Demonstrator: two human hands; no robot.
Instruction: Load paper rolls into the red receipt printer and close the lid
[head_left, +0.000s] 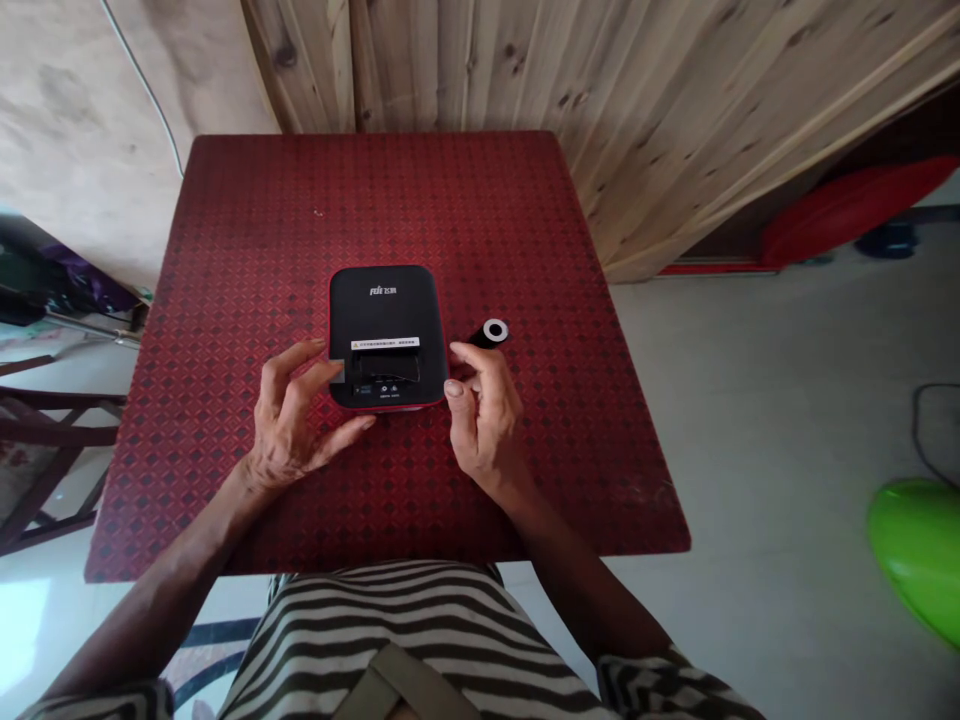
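A black box-shaped device [386,315] with a white label and a red base lies in the middle of a red patterned table [247,250]. My left hand [296,420] rests at its front left corner, fingers spread, fingertips touching its edge. My right hand [484,410] sits at its front right corner, fingers loosely curled, thumb against the device's side. Neither hand grips anything. A small black cylinder with a white ring end [491,333] lies on the table just beyond my right hand's fingertips.
Wooden plank wall [525,70] stands behind the table. A dark chair frame [45,440] is at the left. A green rounded object [919,550] sits on the floor at the right, and a red object [847,210] lies by the wall.
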